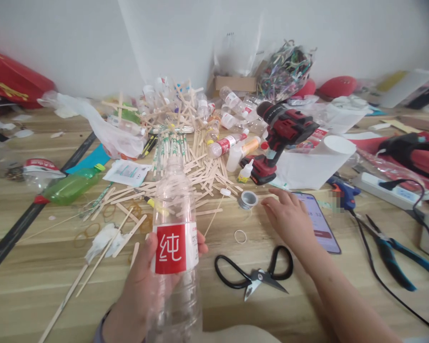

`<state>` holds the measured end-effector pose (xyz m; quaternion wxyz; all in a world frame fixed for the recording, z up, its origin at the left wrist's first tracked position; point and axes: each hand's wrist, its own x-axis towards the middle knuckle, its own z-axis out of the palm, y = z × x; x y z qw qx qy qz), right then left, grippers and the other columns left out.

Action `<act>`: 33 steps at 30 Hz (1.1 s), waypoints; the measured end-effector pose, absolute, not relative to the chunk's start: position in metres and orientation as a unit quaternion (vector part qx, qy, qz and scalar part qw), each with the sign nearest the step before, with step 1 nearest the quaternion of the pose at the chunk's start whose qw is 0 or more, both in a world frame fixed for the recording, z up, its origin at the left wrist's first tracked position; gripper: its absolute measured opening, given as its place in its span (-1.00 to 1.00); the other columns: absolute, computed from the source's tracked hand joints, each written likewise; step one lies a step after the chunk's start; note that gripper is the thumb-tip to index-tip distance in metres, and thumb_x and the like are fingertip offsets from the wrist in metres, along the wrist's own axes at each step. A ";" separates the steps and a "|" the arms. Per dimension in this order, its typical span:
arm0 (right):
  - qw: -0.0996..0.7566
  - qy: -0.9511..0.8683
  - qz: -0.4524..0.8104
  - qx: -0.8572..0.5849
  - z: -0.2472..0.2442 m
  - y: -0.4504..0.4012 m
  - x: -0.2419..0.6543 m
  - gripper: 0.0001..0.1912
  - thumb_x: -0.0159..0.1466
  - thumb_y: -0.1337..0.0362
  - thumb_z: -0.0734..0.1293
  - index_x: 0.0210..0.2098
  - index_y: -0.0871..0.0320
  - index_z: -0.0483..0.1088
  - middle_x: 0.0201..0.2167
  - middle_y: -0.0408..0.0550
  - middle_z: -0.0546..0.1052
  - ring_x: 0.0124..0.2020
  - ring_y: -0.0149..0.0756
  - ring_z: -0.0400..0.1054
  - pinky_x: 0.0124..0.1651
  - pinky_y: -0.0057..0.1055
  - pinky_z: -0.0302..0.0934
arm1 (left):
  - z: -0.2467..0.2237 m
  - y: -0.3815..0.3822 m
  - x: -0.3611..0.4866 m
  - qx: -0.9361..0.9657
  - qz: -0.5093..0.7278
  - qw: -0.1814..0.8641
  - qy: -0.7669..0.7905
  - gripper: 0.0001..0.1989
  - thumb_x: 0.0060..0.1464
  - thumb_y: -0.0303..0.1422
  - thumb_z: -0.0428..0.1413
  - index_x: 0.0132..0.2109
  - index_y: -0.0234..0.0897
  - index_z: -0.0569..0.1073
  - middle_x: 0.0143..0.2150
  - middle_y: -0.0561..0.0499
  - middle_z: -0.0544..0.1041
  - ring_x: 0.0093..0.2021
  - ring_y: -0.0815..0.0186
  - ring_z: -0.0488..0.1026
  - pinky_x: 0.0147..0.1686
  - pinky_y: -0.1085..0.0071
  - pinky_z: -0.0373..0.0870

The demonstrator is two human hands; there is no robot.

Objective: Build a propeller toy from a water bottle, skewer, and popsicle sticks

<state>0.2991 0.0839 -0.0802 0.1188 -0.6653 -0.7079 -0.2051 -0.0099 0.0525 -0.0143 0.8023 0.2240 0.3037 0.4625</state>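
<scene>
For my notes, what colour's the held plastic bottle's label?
The bottle label is red and white: head view.

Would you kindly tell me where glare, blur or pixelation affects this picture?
All in the head view: highlights streak the clear bottle; its red label reads fairly crisply; a pixelated patch covers part of the glue gun; the far tangled bundle looks soft.

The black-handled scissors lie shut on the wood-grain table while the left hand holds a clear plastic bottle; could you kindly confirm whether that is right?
Not quite: the head view shows the black-handled scissors lying open, their blades spread apart. They do lie on the wood-grain table, and the left hand does hold a clear plastic bottle.
</scene>
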 end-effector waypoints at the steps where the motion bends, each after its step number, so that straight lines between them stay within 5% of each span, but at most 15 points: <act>1: 0.118 -0.705 -0.208 -0.667 -0.079 0.084 0.300 -0.84 0.30 0.36 0.26 -0.28 0.13 0.50 -0.03 0.12 0.53 -0.05 0.04 0.37 -0.15 -0.15 0.26 | -0.013 0.052 -0.010 0.223 0.467 0.798 0.309 -0.50 -0.01 0.03 0.21 -0.11 -0.29 0.63 -0.21 -0.11 0.67 -0.20 0.16 0.60 -0.13 0.38 0.51; 6: 0.153 -0.746 -0.166 -0.626 -0.073 0.086 0.292 -0.77 0.31 0.36 0.24 -0.09 0.15 0.48 0.03 0.16 0.48 0.00 0.01 0.34 -0.04 -0.11 0.27 | -0.001 0.050 -0.008 0.220 0.471 0.787 0.332 -0.51 -0.09 0.06 0.26 -0.19 -0.27 0.65 -0.24 -0.08 0.67 -0.24 0.20 0.59 -0.16 0.42 0.50; 10: 0.113 -0.764 -0.160 -0.615 -0.074 0.089 0.284 -0.83 0.29 0.37 0.28 -0.19 0.10 0.51 0.04 0.12 0.49 0.02 0.02 0.33 -0.03 -0.10 0.26 | 0.008 0.048 -0.011 0.209 0.468 0.789 0.339 -0.47 -0.14 0.06 0.29 -0.15 -0.27 0.64 -0.24 -0.10 0.66 -0.25 0.19 0.59 -0.18 0.39 0.51; 16: 0.087 -0.719 -0.226 -0.652 -0.068 0.086 0.308 -0.61 0.16 0.60 0.23 -0.20 0.09 0.55 0.07 0.14 0.48 0.06 0.04 0.31 -0.03 -0.14 0.24 | 0.010 0.050 -0.016 0.177 0.494 0.767 0.368 -0.50 -0.17 0.02 0.32 -0.17 -0.27 0.65 -0.25 -0.10 0.66 -0.22 0.16 0.59 -0.12 0.33 0.53; 23: 0.127 -0.727 -0.219 -0.638 -0.070 0.078 0.302 -0.83 0.28 0.22 0.30 -0.34 0.13 0.51 -0.05 0.11 0.55 0.00 0.03 0.36 -0.04 -0.12 0.24 | 0.009 0.051 -0.013 0.181 0.500 0.758 0.377 -0.51 -0.09 0.04 0.27 -0.18 -0.28 0.64 -0.25 -0.11 0.66 -0.22 0.15 0.59 -0.11 0.32 0.54; 29: 0.076 -0.692 -0.251 -0.673 -0.073 0.077 0.308 -0.72 0.25 0.49 0.22 -0.17 0.14 0.50 0.02 0.15 0.51 0.07 0.06 0.33 -0.01 -0.09 0.22 | 0.005 0.053 -0.036 0.196 0.524 0.752 0.348 -0.51 -0.10 0.00 0.28 -0.11 -0.25 0.63 -0.17 -0.07 0.66 -0.14 0.16 0.59 -0.07 0.39 0.54; 33: 0.109 -0.686 -0.246 -0.676 -0.069 0.077 0.305 -0.76 0.27 0.43 0.23 -0.13 0.18 0.48 0.02 0.20 0.50 0.04 0.05 0.35 -0.02 -0.09 0.24 | 0.001 0.054 -0.038 0.194 0.520 0.751 0.358 -0.54 -0.05 -0.01 0.25 -0.12 -0.25 0.63 -0.14 -0.08 0.66 -0.10 0.13 0.58 -0.02 0.33 0.53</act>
